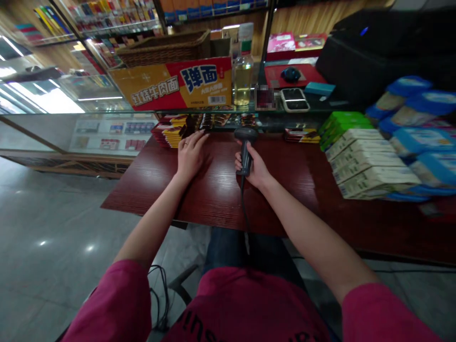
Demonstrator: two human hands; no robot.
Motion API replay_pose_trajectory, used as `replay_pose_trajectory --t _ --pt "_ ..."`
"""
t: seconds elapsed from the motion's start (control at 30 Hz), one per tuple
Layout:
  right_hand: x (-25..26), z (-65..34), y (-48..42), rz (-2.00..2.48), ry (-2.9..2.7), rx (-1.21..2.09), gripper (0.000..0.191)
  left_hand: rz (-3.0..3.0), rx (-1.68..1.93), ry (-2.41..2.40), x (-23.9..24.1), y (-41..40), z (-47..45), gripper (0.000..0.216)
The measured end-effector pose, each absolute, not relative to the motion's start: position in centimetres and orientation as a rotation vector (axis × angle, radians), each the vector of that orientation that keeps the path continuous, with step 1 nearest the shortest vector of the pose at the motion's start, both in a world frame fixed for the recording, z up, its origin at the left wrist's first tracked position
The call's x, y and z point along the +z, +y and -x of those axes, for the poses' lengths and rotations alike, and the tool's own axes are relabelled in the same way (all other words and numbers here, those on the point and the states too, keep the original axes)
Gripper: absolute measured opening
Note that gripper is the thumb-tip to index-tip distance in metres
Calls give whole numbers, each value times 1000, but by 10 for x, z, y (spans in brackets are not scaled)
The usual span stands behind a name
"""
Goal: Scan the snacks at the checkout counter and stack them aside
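My right hand [253, 165] is wrapped round the grip of a black barcode scanner [245, 151], held upright over the dark red wooden desk [221, 199]. Its cable [243, 204] runs down past the desk edge toward my lap. On the left, my left hand [192, 151] has its fingers stretched out over the desk, holding nothing. Just beside its fingertips are stacked red and yellow packets [174, 132]. More small dark packets [217, 119] lie behind, under the glass shelf.
A noodle carton [171, 85], a bottle of yellowish liquid [243, 78] and a phone [295, 100] stand or lie on the glass shelf. Pale boxes [370, 164], green boxes [344, 124] and blue-lidded packages [427, 142] are piled at the right. A glass display case [110, 135] stands left.
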State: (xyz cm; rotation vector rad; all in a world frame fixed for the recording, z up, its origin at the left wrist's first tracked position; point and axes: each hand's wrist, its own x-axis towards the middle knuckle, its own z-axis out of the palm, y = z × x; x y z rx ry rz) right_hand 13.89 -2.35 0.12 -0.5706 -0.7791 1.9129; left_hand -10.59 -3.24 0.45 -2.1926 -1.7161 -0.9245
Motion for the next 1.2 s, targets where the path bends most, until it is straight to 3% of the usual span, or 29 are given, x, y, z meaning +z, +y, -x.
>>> replay_pose_trajectory --t 0.13,0.3,0.43,0.53,0.77,1.0,1.2 --pt "5 -223 -23 652 -797 1831 35 2574 -780 -1508 -3 -7 11 54" --pt "7 -315 -38 772 -841 1747 37 2812 -949 -1366 -14 50 -96 69" --pt "4 -341 -45 775 -839 1676 46 2901 -1049 -1379 -27 98 -151 74" --pt "2 -339 -43 787 -882 1681 52 2981 -1079 -1357 -35 119 -166 66" --pt "5 -336 -41 820 -895 1669 47 2843 -1136 -1442 -22 92 -149 43" --pt "14 -302 -46 714 -849 1720 41 2484 -1734 -1796 -26 61 -48 26" --pt "14 -201 -29 612 -904 1929 43 2066 -2112 -2142 -33 34 70 32"
